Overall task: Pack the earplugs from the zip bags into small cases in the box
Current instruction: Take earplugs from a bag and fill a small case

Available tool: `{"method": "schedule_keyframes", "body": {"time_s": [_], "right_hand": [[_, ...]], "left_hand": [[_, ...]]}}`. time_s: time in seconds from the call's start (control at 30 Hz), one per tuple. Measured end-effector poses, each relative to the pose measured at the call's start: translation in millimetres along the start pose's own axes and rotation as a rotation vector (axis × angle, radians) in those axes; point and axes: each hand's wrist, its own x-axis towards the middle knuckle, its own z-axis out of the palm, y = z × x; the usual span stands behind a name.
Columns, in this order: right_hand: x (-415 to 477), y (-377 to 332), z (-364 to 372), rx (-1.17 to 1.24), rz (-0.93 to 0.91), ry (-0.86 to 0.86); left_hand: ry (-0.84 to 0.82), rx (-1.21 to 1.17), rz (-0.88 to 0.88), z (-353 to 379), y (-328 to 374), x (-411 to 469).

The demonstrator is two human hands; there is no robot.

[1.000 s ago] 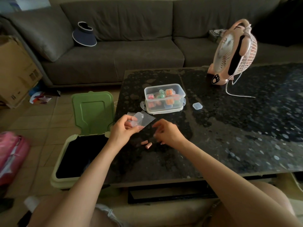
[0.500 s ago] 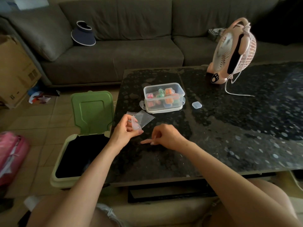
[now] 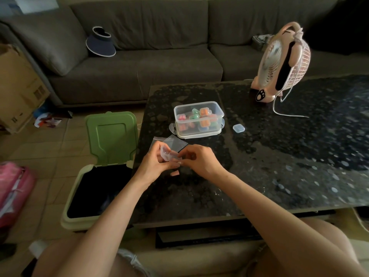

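My left hand holds a small clear case, open, just above the black table. The fingertips of my right hand are pinched together at the case's mouth, and the earplug between them is mostly hidden. One pink earplug lies on the table just below my hands. An empty clear zip bag lies flat behind them. The clear plastic box farther back holds several coloured small cases. Another small clear case sits shut to the right of the box.
A green bin stands open against the table's left edge, its lid upright. A pink fan with a white cord stands at the table's back. A grey sofa is behind, a cardboard box at far left.
My right hand took one of the two pink earplugs off the table and rose to the case in my left hand. One earplug stays on the table.
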Motion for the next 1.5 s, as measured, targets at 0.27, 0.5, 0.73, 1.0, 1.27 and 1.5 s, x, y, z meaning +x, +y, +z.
{"method": "schedule_keyframes", "body": {"time_s": [0.27,0.5,0.73,1.0,1.27,1.5], "right_hand": [[0.5,1.4,11.0,-0.083,0.110,-0.110],[-0.3,9.0,26.4,-0.218,0.103,-0.051],[5.6,-2.1,13.9,0.150,0.096,0.174],[7.3,4.5,12.7,-0.022,0.110,0.113],[5.2,-7.3,1.0,0.634,0.376,-0.018],[3.6,-8.4,6.2,0.619,0.411,-0.109]], "left_hand": [[0.174,0.031,0.000,-7.7,-4.1,4.2],[0.178,0.021,-0.031,-8.6,-7.3,4.9],[0.022,-0.014,-0.089,2.5,-2.4,3.1],[-0.016,-0.007,-0.073,7.0,-5.1,4.7],[0.002,0.080,0.035,7.3,-4.2,5.3],[-0.136,0.292,0.054,10.6,-12.9,7.3]]}}
